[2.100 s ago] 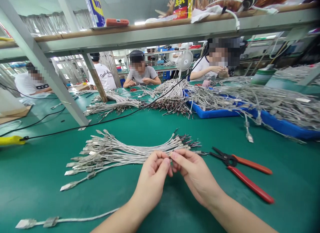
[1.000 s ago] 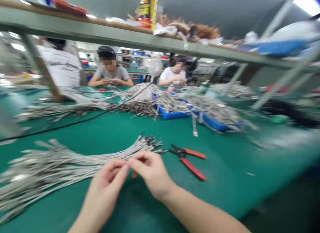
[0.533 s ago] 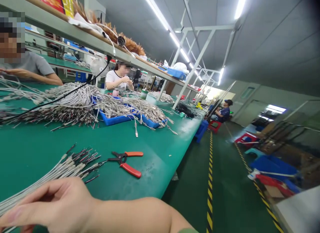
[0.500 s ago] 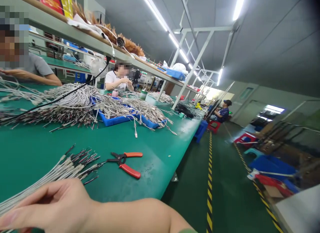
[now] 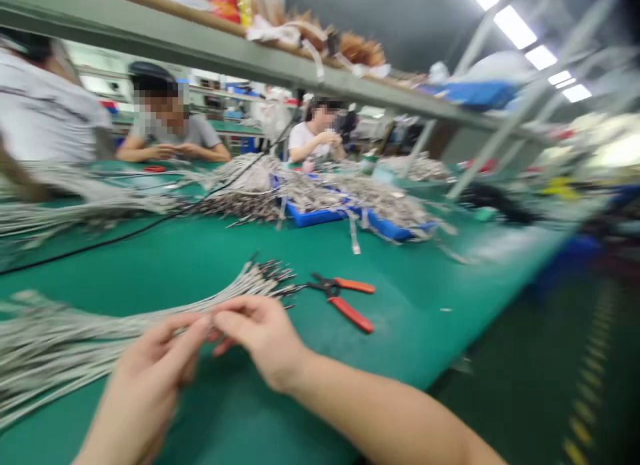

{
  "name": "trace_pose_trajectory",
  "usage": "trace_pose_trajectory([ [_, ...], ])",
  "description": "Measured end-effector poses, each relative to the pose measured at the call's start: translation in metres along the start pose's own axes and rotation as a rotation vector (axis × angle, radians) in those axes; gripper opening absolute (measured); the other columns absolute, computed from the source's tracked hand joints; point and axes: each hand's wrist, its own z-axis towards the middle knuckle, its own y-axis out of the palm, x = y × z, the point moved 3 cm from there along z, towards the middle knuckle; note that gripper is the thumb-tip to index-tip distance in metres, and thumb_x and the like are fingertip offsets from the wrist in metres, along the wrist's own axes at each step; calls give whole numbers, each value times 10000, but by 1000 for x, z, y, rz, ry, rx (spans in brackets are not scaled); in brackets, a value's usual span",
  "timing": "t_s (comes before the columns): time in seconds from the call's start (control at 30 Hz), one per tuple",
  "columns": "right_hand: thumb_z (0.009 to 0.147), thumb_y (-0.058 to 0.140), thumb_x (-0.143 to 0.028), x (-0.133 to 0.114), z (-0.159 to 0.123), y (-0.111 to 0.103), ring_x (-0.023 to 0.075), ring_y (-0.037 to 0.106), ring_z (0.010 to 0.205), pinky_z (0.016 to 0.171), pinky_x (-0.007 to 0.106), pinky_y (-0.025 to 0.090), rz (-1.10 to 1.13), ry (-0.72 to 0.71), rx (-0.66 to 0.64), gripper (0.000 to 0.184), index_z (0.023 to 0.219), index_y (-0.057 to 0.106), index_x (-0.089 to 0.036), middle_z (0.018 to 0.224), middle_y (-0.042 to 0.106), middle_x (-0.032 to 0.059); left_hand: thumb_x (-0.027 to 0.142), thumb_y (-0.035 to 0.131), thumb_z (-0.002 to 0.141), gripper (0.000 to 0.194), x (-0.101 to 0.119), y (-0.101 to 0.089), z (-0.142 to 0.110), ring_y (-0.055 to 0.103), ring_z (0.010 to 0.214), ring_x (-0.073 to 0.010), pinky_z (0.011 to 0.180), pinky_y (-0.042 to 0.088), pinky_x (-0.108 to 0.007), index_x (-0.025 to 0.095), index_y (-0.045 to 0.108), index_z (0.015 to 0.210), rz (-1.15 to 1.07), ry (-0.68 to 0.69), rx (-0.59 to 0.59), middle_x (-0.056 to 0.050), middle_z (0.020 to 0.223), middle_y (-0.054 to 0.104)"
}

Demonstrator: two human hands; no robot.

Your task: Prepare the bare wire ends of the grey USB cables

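My left hand (image 5: 155, 372) and my right hand (image 5: 260, 338) meet fingertip to fingertip above the near part of the green table (image 5: 410, 318). Both are closed in a pinch; whatever lies between the fingers is too small and blurred to name. Just behind them lies a bundle of grey-white cables (image 5: 200, 302), its dark stripped ends fanned out to the right. Wire strippers (image 5: 345, 298) with orange-red handles rest open on the table, right of those ends, beyond my right hand. More cables (image 5: 45, 358) are heaped to the left of my left hand.
Blue trays (image 5: 320, 217) piled with cables stand mid-table. A black cord (image 5: 125, 242) crosses the table at left. Above runs a shelf (image 5: 280, 68) on slanted posts. Several people sit across the table, one a person in grey (image 5: 200, 135). The table's edge drops to the floor at right.
The view has swung left, so the table and strippers appear further right. My left hand now shows, joined to my right hand at the fingertips. A white-shirted person has come into view at left.
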Motion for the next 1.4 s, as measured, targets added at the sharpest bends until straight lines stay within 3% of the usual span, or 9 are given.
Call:
trace_pose_trajectory([
  [0.13, 721, 805, -314, -3, -1, 2, 164, 640, 740, 661, 273, 518, 9, 28, -11, 206, 859, 769, -166, 790, 722, 50, 445, 708, 780, 329, 10, 0, 2, 263, 446, -38, 434, 184, -186, 124, 696, 850, -69, 32, -49, 51, 516, 433],
  [0.23, 740, 795, -302, 0, -2, 7, 164, 632, 747, 666, 273, 504, -29, 48, -45, 185, 884, 782, -187, 819, 728, 48, 418, 704, 793, 298, 7, 3, 5, 228, 426, -29, 438, 174, -189, 123, 664, 795, -127, 18, -41, 73, 475, 369],
  [0.33, 760, 777, -309, 1, -3, 8, 169, 618, 735, 663, 281, 492, -98, 35, -35, 157, 878, 793, -207, 831, 731, 47, 441, 694, 799, 341, 5, 6, 2, 202, 435, -38, 438, 161, -189, 132, 665, 938, -187, 6, -21, 93, 480, 308],
  [0.5, 732, 794, -310, -1, -1, 0, 157, 586, 686, 676, 293, 476, -130, 10, 28, 150, 845, 795, -211, 791, 721, 36, 392, 550, 899, 323, 5, 11, -6, 269, 512, -72, 473, 201, -180, 186, 564, 1147, -241, -14, -97, 75, 572, 317],
  [0.67, 709, 808, -319, -4, 0, -4, 157, 563, 677, 672, 305, 462, -117, -4, 78, 148, 799, 787, -204, 769, 703, 31, 376, 540, 917, 270, 4, 12, -9, 269, 540, -84, 525, 277, -192, 192, 533, 1114, -186, 36, -109, 75, 596, 307],
  [0.9, 712, 808, -336, -7, 0, -2, 157, 546, 664, 651, 304, 447, -104, 1, 73, 155, 751, 777, -190, 692, 668, 27, 428, 590, 887, 333, 5, 17, -9, 265, 538, -95, 516, 259, -218, 181, 546, 1105, -193, 49, -161, 72, 580, 313],
  [1.4, 711, 822, -363, -9, 4, -6, 140, 544, 620, 614, 275, 443, -109, -28, 79, 230, 739, 710, -164, 657, 637, 12, 412, 574, 894, 381, 4, 17, -7, 377, 566, -87, 585, 354, -213, 165, 517, 1178, -103, 63, -227, 47, 664, 442],
])
